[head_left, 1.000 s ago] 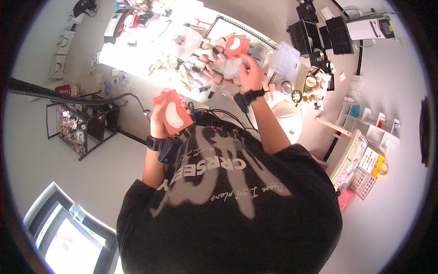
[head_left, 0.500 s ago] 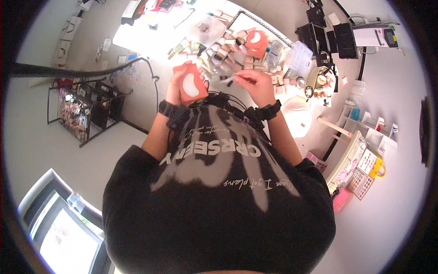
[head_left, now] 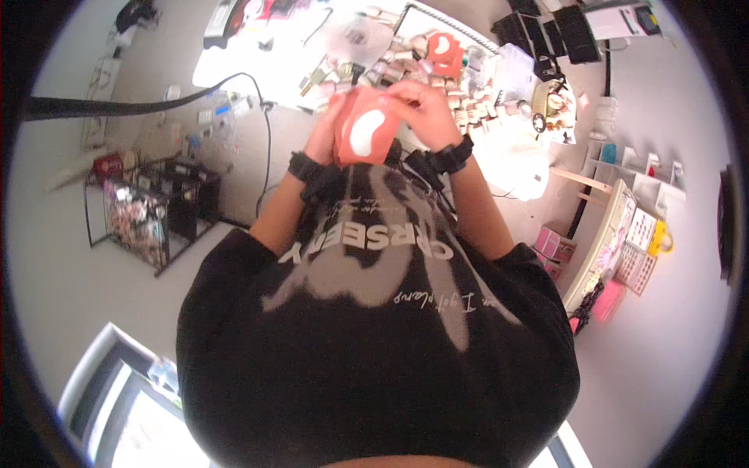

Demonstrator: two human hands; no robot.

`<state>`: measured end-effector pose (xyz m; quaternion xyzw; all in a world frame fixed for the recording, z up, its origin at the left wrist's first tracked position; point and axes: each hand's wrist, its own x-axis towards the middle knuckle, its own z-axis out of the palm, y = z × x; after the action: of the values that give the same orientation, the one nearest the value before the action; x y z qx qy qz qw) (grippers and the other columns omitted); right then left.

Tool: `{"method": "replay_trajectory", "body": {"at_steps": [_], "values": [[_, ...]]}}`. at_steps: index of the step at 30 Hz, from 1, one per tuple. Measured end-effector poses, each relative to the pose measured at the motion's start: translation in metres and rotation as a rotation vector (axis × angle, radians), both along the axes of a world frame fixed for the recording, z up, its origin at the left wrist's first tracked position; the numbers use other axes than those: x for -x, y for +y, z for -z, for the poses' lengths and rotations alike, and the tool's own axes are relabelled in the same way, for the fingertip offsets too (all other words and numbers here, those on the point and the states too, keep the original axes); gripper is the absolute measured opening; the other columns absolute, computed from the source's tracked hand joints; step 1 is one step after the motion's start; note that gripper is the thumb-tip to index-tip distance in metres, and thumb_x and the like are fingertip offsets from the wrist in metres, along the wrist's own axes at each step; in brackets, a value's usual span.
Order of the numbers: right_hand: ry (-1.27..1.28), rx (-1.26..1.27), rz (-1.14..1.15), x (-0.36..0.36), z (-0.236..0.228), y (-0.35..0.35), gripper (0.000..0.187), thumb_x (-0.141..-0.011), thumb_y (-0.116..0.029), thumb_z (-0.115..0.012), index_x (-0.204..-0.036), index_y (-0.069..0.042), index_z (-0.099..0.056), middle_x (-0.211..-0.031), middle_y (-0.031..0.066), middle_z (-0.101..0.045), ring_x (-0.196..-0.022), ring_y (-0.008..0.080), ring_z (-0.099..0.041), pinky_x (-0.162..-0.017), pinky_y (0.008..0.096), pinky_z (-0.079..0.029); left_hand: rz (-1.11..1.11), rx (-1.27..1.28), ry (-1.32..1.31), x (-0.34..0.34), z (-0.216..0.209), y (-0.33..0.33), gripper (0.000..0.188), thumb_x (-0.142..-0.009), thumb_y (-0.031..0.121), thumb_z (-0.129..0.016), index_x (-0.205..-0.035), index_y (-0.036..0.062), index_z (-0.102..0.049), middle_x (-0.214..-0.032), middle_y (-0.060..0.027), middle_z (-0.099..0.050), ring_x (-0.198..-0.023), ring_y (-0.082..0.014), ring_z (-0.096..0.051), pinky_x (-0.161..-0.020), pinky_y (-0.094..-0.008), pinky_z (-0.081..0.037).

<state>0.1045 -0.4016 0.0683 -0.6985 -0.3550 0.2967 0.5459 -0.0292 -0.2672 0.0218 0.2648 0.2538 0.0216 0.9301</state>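
The small orange cardboard box with a white bean-shaped patch (head_left: 365, 126) now sits between both hands — a second ago only the left hand (head_left: 326, 134) held it. The right hand (head_left: 421, 105) has joined, fingers gripping its top, above the black shirt (head_left: 374, 312) — handling moves to two-handed work.

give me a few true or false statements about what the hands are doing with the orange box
1. Both hands are on the orange box. True: the left hand and right hand grip it from either side.
2. The box has a white bean-shaped patch on its face. True.
3. No other orange box is in view. False: a second orange box stands on the cluttered table.
4. The wrists are bare. False: each wears a black band.
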Motion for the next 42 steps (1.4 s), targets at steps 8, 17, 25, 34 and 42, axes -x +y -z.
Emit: {"method": "replay_trajectory", "body": {"at_steps": [8, 17, 25, 34, 42], "values": [[-0.373, 0.071, 0.197, 0.018, 0.005, -0.016, 0.014, -0.077, -0.016, -0.072, -0.086, -0.005, -0.069, -0.081, 0.0093, -0.062, -0.077, 0.0253, -0.057, -0.070, 0.0352, -0.047, 0.445, 0.073, 0.051, -0.006, -0.012, -0.009, 0.063, -0.096, 0.055, -0.036, -0.130, 0.0029, -0.046, -0.109, -0.0175, -0.063, -0.093, -0.0334, -0.065, -0.081, -0.0448, -0.055], [-0.649, 0.414, 0.209, -0.047, 0.069, -0.077, 0.025, -0.084, -0.025, -0.063, -0.106, -0.012, -0.064, -0.097, 0.0112, -0.067, -0.092, 0.0305, -0.062, -0.080, 0.0418, -0.050, 0.308, 0.108, 0.025, -0.016, 0.011, -0.004, 0.044, -0.094, 0.031, -0.048, -0.125, -0.0003, -0.046, -0.109, -0.0160, -0.060, -0.087, -0.0273, -0.062, -0.077, -0.0419, -0.055], [-0.722, 0.567, 0.179, -0.163, 0.153, -0.046, 0.022, -0.085, -0.023, -0.058, -0.102, -0.009, -0.062, -0.099, 0.0113, -0.065, -0.096, 0.0307, -0.061, -0.081, 0.0412, -0.050, 0.061, 0.069, 0.041, -0.014, -0.001, -0.011, 0.048, -0.091, 0.023, -0.049, -0.137, 0.0174, -0.039, -0.110, -0.0159, -0.055, -0.089, -0.0287, -0.058, -0.078, -0.0462, -0.051], [-1.005, 0.742, 0.050, -0.219, 0.226, -0.003, 0.032, -0.088, -0.026, -0.055, -0.113, -0.006, -0.061, -0.113, 0.0145, -0.064, -0.112, 0.0293, -0.057, -0.100, 0.0421, -0.039, -0.118, 0.068, 0.037, -0.020, -0.011, -0.040, 0.051, -0.084, 0.024, -0.059, -0.131, 0.0182, -0.042, -0.105, -0.0142, -0.055, -0.086, -0.0286, -0.058, -0.072, -0.0468, -0.052], [-1.152, 0.865, -0.277, -0.216, 0.227, 0.005, 0.026, -0.087, -0.013, -0.052, -0.108, -0.009, -0.067, -0.099, 0.0115, -0.069, -0.097, 0.0273, -0.064, -0.105, 0.0438, -0.032, -0.175, 0.072, 0.024, -0.023, -0.003, -0.059, 0.042, -0.085, 0.025, -0.061, -0.123, 0.0176, -0.046, -0.105, -0.0110, -0.051, -0.088, -0.0247, -0.055, -0.075, -0.0444, -0.050]]}}
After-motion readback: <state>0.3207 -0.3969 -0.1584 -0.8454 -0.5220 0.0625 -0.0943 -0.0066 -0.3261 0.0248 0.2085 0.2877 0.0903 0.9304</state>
